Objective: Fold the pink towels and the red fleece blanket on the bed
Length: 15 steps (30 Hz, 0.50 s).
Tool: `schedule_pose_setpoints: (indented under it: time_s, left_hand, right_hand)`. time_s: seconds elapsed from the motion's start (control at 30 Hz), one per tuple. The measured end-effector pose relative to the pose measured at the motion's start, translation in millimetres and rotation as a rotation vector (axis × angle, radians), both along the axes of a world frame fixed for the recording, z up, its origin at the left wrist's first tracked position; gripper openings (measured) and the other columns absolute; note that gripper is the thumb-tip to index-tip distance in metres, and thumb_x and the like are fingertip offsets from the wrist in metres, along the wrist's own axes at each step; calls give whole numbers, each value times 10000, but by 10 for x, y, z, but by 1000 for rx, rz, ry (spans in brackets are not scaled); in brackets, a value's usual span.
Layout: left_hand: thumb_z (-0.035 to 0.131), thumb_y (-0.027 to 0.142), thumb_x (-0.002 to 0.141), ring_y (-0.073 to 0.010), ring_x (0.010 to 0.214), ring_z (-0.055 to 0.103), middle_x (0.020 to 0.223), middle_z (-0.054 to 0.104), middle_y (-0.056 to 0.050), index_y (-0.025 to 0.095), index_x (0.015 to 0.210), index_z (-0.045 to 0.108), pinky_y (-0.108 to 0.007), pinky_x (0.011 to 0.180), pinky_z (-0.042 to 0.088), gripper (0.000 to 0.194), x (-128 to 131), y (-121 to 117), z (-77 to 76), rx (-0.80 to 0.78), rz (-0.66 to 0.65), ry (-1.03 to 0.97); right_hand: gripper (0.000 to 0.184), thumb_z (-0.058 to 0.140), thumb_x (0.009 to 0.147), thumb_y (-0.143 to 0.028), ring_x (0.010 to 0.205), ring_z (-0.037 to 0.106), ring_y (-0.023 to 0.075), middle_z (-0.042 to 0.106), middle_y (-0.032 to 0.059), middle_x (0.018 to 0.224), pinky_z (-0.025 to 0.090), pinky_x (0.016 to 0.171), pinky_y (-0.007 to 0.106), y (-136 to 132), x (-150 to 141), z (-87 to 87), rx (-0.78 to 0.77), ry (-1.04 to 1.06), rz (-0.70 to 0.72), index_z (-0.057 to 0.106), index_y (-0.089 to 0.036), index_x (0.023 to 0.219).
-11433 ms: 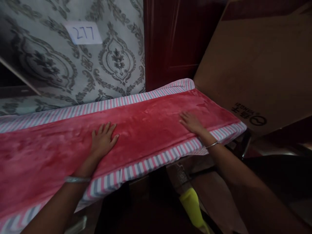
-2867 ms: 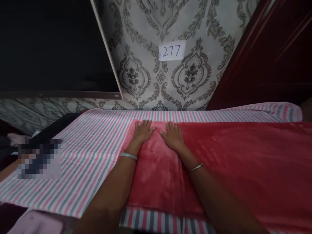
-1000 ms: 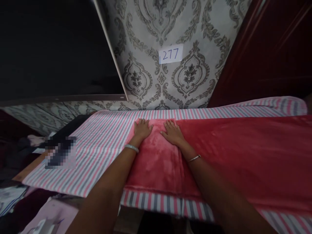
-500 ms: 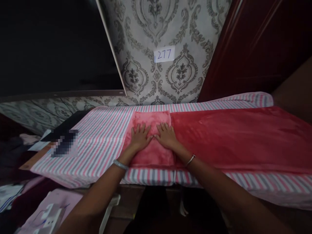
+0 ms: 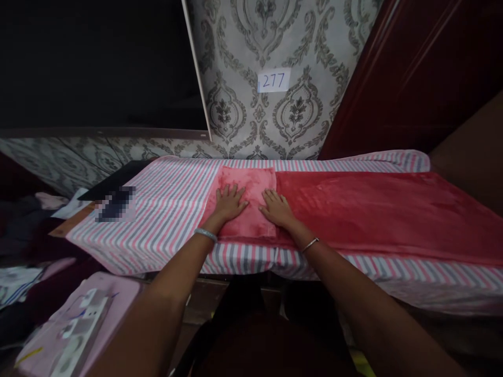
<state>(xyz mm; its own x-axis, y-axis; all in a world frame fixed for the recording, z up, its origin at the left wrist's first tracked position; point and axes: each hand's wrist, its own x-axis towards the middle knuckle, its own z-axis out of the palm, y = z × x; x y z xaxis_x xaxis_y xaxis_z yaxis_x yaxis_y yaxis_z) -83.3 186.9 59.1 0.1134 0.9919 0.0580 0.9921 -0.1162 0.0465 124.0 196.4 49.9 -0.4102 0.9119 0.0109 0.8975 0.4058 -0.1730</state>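
A long red plush cloth (image 5: 373, 209) lies flat on a board covered in pink, grey and white stripes (image 5: 165, 209). The cloth's left end is folded over into a square flap (image 5: 249, 180). My left hand (image 5: 230, 201) rests flat on that flap with its fingers spread. My right hand (image 5: 277, 208) lies flat beside it on the flap's right edge, fingers stretched out. Each wrist wears a bangle. Neither hand holds anything.
A patterned wall with a paper label reading 277 (image 5: 274, 80) stands behind the board. A dark screen (image 5: 98, 63) hangs at the upper left and a dark red door (image 5: 412, 78) is at the right. A pink bag (image 5: 74, 330) and loose clothes lie at the lower left.
Over the last second both hands slid from the flap's far edge back toward me, then spread slightly apart on it. The view has pulled back from the board.
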Motion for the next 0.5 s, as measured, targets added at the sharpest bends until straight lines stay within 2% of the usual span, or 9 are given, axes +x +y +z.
schedule_pose_setpoints:
  time_s: [0.1, 0.2, 0.27, 0.37, 0.5]
  left_hand:
    - [386, 541, 1017, -350, 1564, 242, 1687, 313, -116, 246, 1608, 346, -620, 1253, 139, 662, -3, -110, 148, -43, -34, -27]
    - [391, 474, 1029, -314, 1546, 297, 1643, 401, -125, 222, 1593, 370, -589, 1268, 139, 618, -23, -357, 215, 6, -75, -32]
    - [407, 471, 1026, -318, 1561, 260, 1659, 375, -115, 241, 1601, 357, -602, 1271, 119, 622, -44, -551, 167, 26, -65, -14]
    - [374, 522, 1028, -360, 1587, 158, 1716, 245, -78, 286, 1620, 321, -671, 1249, 114, 639, -82, -765, 13, -15, 14, 11]
    - [319, 552, 1035, -364, 1596, 97, 1736, 160, -40, 311, 1635, 274, -690, 1238, 133, 648, -105, -830, -110, -40, 54, 9]
  right_hand:
    - [620, 308, 1059, -440, 1576, 197, 285, 254, 140, 1698, 246, 1228, 558, -110, 1, 174, -94, -10, -28, 343, -144, 1603]
    - [658, 290, 1063, -485, 1580, 177, 308, 249, 162, 1697, 228, 1234, 557, -322, -136, 276, -38, 43, -49, 317, -127, 1615]
    - [689, 325, 1054, -501, 1585, 157, 315, 224, 159, 1705, 193, 1252, 530, -496, -243, 238, 8, 59, -26, 291, -122, 1628]
    - [709, 376, 1037, -508, 1589, 138, 314, 216, 147, 1707, 135, 1269, 513, -696, -322, 67, -5, 39, 1, 316, -110, 1621]
    - [722, 373, 1028, -507, 1591, 133, 301, 216, 140, 1705, 114, 1272, 493, -755, -287, -104, 18, 38, 3, 319, -98, 1620]
